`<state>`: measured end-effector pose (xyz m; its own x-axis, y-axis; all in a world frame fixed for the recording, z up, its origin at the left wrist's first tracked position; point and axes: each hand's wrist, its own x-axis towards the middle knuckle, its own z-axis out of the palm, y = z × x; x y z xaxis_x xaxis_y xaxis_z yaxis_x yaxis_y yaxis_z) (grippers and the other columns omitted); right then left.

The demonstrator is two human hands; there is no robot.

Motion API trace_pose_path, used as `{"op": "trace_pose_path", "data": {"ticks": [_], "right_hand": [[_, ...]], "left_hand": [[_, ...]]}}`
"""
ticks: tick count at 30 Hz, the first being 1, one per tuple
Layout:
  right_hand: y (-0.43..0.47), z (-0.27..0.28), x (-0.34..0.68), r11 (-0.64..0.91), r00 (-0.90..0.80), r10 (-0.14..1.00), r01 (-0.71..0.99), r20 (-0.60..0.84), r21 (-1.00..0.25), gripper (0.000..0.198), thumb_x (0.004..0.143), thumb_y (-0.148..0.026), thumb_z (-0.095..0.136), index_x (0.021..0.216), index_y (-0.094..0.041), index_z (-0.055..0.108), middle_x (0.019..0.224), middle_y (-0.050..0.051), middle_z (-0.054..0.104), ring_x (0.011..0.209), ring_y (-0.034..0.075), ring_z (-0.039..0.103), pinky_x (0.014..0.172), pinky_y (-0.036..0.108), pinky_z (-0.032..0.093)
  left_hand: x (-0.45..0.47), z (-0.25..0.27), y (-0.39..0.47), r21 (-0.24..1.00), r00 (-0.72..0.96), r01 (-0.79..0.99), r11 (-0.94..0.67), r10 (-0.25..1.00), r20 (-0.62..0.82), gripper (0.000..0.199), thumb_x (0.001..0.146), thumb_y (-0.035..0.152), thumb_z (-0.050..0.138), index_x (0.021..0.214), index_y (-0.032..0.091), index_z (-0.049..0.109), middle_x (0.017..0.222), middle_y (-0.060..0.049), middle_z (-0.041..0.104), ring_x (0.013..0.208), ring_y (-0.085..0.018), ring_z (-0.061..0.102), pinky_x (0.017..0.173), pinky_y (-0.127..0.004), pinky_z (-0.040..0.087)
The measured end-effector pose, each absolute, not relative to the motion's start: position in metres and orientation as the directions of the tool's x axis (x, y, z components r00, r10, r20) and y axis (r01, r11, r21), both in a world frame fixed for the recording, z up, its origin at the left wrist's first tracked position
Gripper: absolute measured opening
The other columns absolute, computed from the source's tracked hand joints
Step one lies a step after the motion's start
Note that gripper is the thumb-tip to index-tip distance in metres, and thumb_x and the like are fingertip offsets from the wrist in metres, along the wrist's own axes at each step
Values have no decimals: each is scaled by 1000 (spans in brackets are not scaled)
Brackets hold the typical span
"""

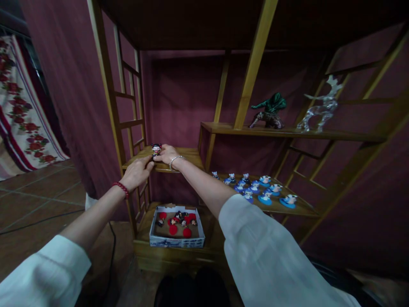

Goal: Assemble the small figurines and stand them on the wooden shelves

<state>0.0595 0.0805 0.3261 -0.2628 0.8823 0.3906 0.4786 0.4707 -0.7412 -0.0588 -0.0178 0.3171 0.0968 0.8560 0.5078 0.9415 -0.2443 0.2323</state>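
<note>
A small figurine (156, 149) with black hair tied in two buns stands upright on the left wooden shelf (188, 164). From the right side, my right hand (166, 154), with a silver bangle at its wrist, has its fingers closed on the figurine. My left hand (139, 171) wears a red bead bracelet and reaches the figurine's base from the left, its fingertips closed against it. The fingers hide part of the base. Below the hands, a shallow open box (177, 242) holds several similar figurines with round red bases, lying in a heap.
Several blue-based figurines (254, 186) stand in rows on the lower right shelf. Above them are a green hooded statue (271, 111) and a clear deer figure (324, 104). A wooden post (255, 64) and lattice side (128, 94) frame the unit. A dark cable (113, 243) crosses the tiles.
</note>
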Motion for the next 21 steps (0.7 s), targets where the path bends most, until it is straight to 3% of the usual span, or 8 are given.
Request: {"op": "trace_pose_path", "data": {"ticks": [12, 21], "right_hand": [[104, 335, 44, 436, -245, 893, 677, 378, -592, 47, 51, -30, 74, 94, -19, 58, 85, -1, 63, 75, 14, 58, 67, 22, 44], [124, 334, 35, 415, -230, 897, 733, 377, -539, 53, 51, -33, 75, 99, -20, 56, 87, 1, 63, 82, 16, 58, 71, 23, 43]], "left_hand": [[-71, 321, 10, 175, 90, 971, -165, 924, 372, 50, 84, 33, 27, 129, 14, 36, 127, -9, 49, 113, -22, 48, 92, -32, 38], [-84, 319, 38, 145, 106, 977, -157, 945, 311, 47, 82, 37, 24, 121, 19, 45, 117, -9, 57, 106, -24, 53, 87, -32, 40]]}}
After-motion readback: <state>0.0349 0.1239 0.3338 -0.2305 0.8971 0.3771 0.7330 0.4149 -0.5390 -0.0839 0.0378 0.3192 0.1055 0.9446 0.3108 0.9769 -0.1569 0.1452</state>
